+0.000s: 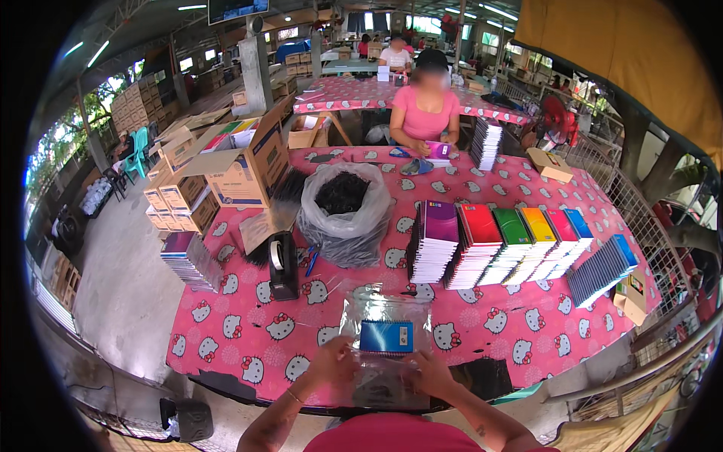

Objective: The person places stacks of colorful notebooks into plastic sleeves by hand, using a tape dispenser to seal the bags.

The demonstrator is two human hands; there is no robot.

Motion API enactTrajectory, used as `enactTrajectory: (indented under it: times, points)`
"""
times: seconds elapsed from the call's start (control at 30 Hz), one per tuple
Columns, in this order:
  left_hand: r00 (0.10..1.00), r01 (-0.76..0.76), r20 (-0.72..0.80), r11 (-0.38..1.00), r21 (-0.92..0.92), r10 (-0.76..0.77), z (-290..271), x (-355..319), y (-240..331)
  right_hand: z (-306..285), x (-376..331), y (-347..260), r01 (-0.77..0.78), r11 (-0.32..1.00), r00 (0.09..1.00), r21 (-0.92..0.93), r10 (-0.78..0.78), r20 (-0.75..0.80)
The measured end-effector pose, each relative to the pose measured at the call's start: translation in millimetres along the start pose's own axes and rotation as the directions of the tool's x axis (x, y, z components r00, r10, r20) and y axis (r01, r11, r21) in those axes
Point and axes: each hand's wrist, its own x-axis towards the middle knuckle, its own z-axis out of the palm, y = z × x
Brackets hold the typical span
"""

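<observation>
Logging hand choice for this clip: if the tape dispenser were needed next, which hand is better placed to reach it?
Probably the left hand: the black tape dispenser stands ahead of it, toward the person's left, while the right hand is farther off, by the near right corner of the blue notebook.
</observation>
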Motion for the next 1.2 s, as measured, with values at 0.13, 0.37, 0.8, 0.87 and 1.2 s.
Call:
enactTrajectory:
  times: [0.13,0.37,0.8,0.87,1.2]
  points:
    - [0.903,0.422,0.167,0.752,-0.507,-0.395,11,31,-44,17,19,74,-0.337,0.777,0.937,0.532,0.331,0.111]
    - [0.761,0.644,0.419,0.497,-0.581,-0.496,20,47,-55,22,30,88,-0.533,0.231,0.821,0.814,0.376,0.43]
    - [0.8,0.589,0.343,0.531,-0.61,-0.493,-1,41,-44,7,26,31,-0.36,0.913,0.836,0.193,0.408,-0.368]
    - [0.819,0.556,0.277,0.577,-0.599,-0.502,-4,34,-62,20,17,-9,-0.209,0.97,0.938,-0.123,0.163,-0.307]
    - [0.986,-0.154,0.064,0.988,0.022,0.153,43,158,-34,63,21,-41,0.029,0.934,1.0,-0.356,-0.031,0.0]
